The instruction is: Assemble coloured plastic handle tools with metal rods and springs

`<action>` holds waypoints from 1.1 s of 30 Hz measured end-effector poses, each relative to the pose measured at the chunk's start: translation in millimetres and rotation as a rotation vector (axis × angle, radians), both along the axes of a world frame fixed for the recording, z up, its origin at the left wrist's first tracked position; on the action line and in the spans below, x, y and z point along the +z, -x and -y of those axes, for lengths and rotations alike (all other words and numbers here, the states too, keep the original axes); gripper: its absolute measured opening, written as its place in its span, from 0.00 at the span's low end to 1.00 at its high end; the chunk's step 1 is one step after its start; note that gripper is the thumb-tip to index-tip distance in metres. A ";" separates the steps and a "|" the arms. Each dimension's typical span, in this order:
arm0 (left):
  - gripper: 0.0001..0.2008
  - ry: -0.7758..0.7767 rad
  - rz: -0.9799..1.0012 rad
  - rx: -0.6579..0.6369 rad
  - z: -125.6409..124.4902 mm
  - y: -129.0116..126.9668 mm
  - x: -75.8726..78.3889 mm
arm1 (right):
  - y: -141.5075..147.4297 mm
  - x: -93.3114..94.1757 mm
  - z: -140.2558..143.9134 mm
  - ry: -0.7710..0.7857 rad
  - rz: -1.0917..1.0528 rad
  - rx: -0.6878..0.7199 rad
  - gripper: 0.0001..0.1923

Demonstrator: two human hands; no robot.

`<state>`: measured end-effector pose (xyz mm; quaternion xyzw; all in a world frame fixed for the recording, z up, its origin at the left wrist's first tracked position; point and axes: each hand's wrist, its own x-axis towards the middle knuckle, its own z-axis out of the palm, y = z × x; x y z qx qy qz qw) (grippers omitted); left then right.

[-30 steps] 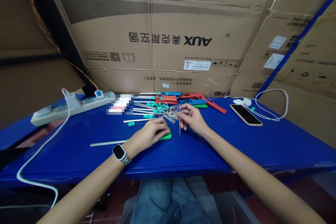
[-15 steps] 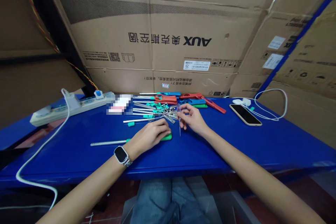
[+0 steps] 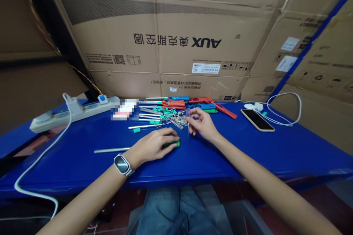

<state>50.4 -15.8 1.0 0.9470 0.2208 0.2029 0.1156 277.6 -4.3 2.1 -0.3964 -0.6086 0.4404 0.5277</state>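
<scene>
Green handle (image 3: 178, 143) sits clasped under the left hand (image 3: 156, 144), seemingly for steadiness; to its right, the right hand (image 3: 201, 123) pinches a slim screwdriver (image 3: 188, 112), tip down.

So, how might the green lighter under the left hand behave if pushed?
The green lighter is probably stiff, since its metal tube runs straight. It may slide readily, as the table looks glossy. Being long and thin, it could swivel if pushed at one end.

Silver watch (image 3: 122, 164), squarish (metal-banded, it seems) — blue jeans (image 3: 175, 209)
</scene>
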 end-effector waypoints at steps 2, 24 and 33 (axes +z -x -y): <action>0.15 0.035 0.007 0.033 0.1 1.9 0.0 | 2.7 3.8 4.7 -0.056 -0.020 -0.017 0.23; 0.14 0.129 0.054 0.094 -7.5 1.3 -6.8 | 22.9 -0.8 17.7 -0.315 0.056 0.117 0.11; 0.13 0.114 0.058 0.095 -7.2 1.5 -6.0 | 21.8 8.1 18.5 -0.230 0.104 0.129 0.11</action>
